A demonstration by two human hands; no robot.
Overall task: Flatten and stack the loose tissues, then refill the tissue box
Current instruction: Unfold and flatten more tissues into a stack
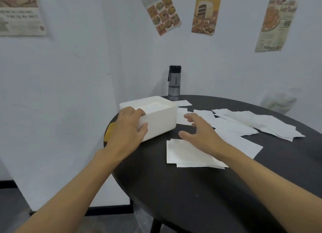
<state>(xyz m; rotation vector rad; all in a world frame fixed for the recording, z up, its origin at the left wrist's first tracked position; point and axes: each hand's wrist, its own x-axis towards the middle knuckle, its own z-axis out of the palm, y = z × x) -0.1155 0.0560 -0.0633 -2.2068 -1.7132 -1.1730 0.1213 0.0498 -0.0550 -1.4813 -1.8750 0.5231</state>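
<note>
The left hand (129, 126) is gripping the near corner of the white tissue box (160, 121), with the fingers hooking over its open rim and the thumb pressing on the side wall. The box is sitting at the far left of the dark round surface (191, 189), and white tissue is showing inside it. The right hand (200, 130) is hovering with its fingers spread and loose, holding nothing. It is just right of the box, over the far edge of a small stack of tissues (188, 154) that is lying flat nearer the person. Loose tissues (252, 123) are sprawling across the right half of the surface, overlapping one another. A clear, black-capped water bottle (174, 83) is standing just behind the box. A yellow object (109, 131) is peeking out at the surface's left edge, partly hidden by the left hand; I cannot tell what it is. Food posters (206, 11) are hanging on the white wall (78, 67).
</note>
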